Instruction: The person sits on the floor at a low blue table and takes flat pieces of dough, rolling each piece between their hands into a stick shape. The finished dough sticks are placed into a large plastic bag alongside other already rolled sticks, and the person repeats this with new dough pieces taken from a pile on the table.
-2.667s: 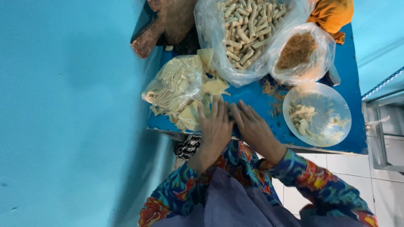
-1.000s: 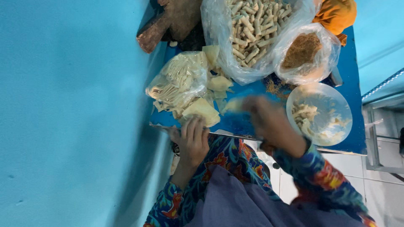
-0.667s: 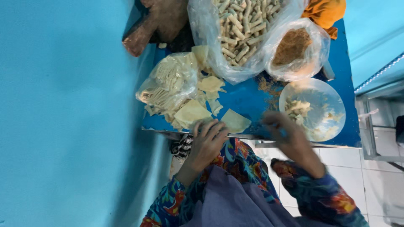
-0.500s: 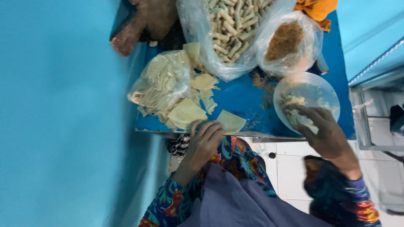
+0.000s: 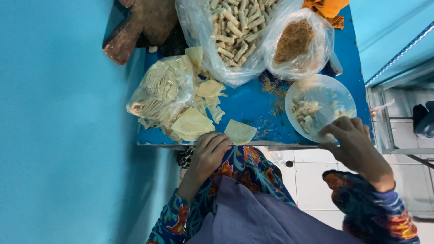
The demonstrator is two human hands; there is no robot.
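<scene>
1. Your left-hand fingers [image 5: 217,142] lie loosely curled and flat at the near edge of the blue surface [image 5: 246,101], holding nothing; their tips touch or nearly touch the near corner of a single pale wrapper sheet [image 5: 239,132].
2. Your left hand [image 5: 209,153] rests half on the surface edge, half over your patterned lap.
3. Your right hand [image 5: 355,142] sits at the near rim of the clear plastic bowl [image 5: 337,97], fingers bent inward over the rim; whether they pinch any filling cannot be told, since the fingertips are turned away.
4. That bowl stands at the right end of the surface and holds small pale chunks of filling [image 5: 305,115] on its left side.
5. The single wrapper sheet lies flat near the front edge, between your two hands, closer to the left one.
6. Just left of it, a larger folded wrapper [image 5: 192,124] leans against an open plastic bag of wrapper sheets [image 5: 158,92], with a few loose sheets [image 5: 210,88] spilled beside it.
7. At the far side, a big clear bag of finished rolls [image 5: 233,27] touches a smaller bag of brown crumbly filling [image 5: 294,40].
8. Brown crumbs [image 5: 271,86] are scattered on the surface between the small bag and the bowl.
9. An orange cloth [image 5: 327,9] shows at the far right corner.
</scene>
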